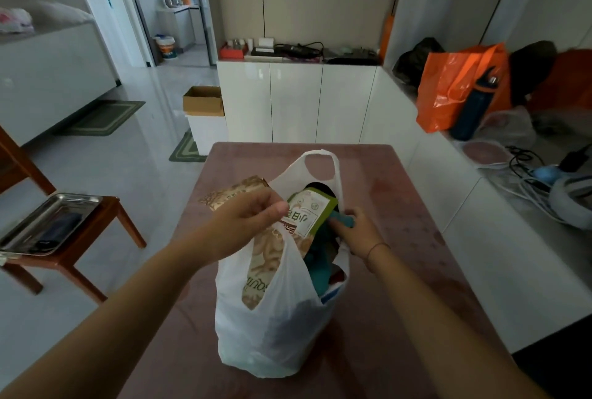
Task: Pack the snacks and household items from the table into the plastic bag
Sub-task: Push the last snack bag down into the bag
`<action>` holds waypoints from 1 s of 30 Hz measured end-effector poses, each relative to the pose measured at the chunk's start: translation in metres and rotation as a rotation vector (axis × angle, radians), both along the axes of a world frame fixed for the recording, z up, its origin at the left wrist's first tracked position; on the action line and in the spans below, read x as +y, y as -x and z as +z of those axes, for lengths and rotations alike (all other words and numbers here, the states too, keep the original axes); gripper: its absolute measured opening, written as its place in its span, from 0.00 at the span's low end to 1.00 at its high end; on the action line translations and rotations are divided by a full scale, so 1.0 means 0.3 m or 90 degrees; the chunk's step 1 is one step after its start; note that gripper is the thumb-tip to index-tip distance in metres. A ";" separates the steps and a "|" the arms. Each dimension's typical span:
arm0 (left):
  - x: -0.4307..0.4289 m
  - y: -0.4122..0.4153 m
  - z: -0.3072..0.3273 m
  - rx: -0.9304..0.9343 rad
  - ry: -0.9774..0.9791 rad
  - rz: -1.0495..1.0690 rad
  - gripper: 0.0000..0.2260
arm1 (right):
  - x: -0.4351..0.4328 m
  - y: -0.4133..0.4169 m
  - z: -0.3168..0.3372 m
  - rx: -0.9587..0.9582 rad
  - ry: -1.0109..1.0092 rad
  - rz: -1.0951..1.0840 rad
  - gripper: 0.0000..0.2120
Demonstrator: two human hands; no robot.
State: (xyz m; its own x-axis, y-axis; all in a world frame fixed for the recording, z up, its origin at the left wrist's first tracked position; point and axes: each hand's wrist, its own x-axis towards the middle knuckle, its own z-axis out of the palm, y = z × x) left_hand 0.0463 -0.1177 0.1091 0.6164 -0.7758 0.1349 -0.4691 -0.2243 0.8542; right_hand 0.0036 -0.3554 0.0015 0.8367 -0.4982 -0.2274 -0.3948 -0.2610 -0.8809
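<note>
A white plastic bag stands upright on the pink table, full of packed items. A tan snack packet sticks out of its left side. A green-and-white pouch pokes out of the top. My left hand pinches the bag's near-left handle together with the pouch's edge. My right hand reaches into the bag's mouth, its fingers closed on a teal item. More teal and dark things lie deeper inside, mostly hidden.
A wooden stool with a steel tray stands at the left. White cabinets run behind and along the right. An orange bag, a dark bottle and cables sit on the right counter.
</note>
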 end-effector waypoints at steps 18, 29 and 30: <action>-0.036 -0.041 -0.221 -0.340 -0.303 0.148 0.11 | 0.175 0.031 0.009 -0.073 -0.001 0.075 0.35; -0.065 -0.138 -0.131 -0.194 -0.295 0.252 0.19 | 0.127 0.015 0.009 -0.092 0.023 0.008 0.39; -0.074 -0.142 -0.148 -0.175 -0.305 0.222 0.23 | 0.125 0.014 0.017 -0.112 0.029 -0.004 0.39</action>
State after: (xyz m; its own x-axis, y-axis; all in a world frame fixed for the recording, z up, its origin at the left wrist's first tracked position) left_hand 0.0889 -0.1400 0.0648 0.8352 -0.5498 0.0120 -0.4867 -0.7289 0.4814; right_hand -0.0006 -0.3180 0.0065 0.8583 -0.5103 -0.0544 -0.2370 -0.3001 -0.9240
